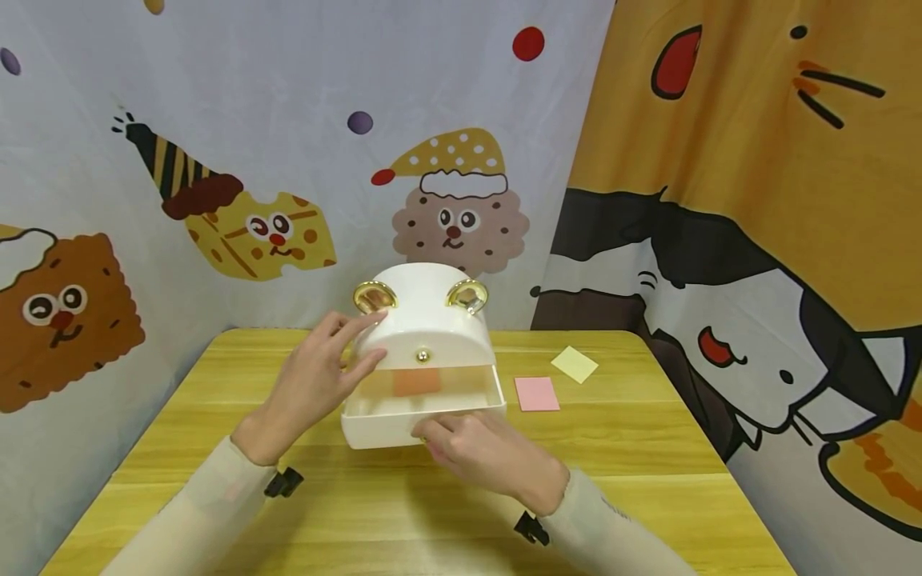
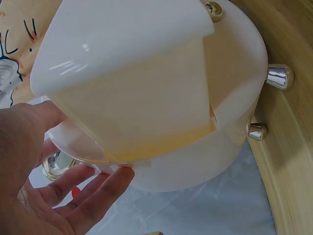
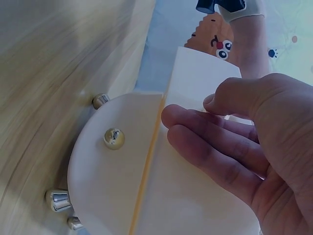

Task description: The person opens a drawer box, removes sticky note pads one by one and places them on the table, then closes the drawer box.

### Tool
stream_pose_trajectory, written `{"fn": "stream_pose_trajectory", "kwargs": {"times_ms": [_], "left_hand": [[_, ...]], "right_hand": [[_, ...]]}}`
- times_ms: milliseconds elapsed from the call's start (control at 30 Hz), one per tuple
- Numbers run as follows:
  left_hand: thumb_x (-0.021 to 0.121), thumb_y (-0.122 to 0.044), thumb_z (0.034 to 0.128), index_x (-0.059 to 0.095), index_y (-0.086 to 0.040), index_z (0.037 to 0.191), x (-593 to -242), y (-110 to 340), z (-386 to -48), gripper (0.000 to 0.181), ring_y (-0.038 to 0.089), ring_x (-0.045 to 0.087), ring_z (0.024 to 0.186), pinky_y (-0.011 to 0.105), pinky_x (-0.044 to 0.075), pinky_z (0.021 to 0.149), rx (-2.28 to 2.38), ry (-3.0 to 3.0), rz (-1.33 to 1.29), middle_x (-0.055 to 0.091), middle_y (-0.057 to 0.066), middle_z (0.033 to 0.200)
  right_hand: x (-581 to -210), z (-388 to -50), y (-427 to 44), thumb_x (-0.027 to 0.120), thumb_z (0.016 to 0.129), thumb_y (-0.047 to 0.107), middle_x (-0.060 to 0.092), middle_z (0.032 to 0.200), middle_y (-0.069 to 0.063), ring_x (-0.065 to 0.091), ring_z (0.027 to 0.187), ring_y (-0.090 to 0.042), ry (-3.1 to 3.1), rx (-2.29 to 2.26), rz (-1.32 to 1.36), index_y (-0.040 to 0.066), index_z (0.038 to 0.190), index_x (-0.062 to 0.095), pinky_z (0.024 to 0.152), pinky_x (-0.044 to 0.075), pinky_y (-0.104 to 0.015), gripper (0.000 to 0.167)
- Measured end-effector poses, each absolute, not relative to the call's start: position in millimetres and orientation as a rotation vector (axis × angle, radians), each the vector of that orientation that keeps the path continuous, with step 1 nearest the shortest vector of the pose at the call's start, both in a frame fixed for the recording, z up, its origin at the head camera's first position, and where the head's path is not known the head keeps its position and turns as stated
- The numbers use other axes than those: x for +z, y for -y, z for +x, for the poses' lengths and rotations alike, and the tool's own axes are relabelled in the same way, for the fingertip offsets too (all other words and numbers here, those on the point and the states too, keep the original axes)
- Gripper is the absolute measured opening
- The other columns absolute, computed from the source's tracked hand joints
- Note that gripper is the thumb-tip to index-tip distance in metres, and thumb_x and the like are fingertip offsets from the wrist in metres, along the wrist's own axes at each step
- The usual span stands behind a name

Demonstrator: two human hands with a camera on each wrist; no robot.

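A white drawer box with gold ear shapes stands on the table, one drawer pulled out. Inside that drawer lies an orange paper square. My left hand rests against the box's upper left side, fingers nearly straight by the ear; the left wrist view shows my fingertips touching the white shell. My right hand is at the drawer front, thumb and fingers pinching its knob, which they mostly hide. Below it, the right wrist view shows another gold knob on a lower front.
To the right of the box lie a pink paper square and a pale yellow one. The wooden table reaches back to a cartoon-printed curtain. The box stands on short shiny feet.
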State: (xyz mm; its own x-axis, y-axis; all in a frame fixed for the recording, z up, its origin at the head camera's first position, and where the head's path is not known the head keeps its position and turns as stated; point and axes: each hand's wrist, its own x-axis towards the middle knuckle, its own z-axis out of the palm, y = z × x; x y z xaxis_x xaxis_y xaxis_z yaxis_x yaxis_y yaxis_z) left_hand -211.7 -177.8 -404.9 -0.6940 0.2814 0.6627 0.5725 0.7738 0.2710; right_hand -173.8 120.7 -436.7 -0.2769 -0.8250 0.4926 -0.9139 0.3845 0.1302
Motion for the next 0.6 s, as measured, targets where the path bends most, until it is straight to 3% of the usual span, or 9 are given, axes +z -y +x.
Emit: {"fn": "stream_pose_trajectory", "kwargs": {"times_ms": [600], "left_hand": [[0.091, -0.02, 0.1045, 0.07, -0.021, 0.163, -404.0, 177.1, -208.8, 0.062, 0.01, 0.046, 0.073, 0.024, 0.046, 0.06, -0.623, 2.368, -0.631, 0.068, 0.012, 0.111]], "right_hand": [[-437.5, -163.1, -124.1, 0.087, 0.102, 0.006, 0.08, 0.096, 0.01, 0.069, 0.069, -0.001, 2.128, 0.24, 1.499, 0.015, 0.121, 0.079, 0.057, 0.051, -0.013, 0.023]]}}
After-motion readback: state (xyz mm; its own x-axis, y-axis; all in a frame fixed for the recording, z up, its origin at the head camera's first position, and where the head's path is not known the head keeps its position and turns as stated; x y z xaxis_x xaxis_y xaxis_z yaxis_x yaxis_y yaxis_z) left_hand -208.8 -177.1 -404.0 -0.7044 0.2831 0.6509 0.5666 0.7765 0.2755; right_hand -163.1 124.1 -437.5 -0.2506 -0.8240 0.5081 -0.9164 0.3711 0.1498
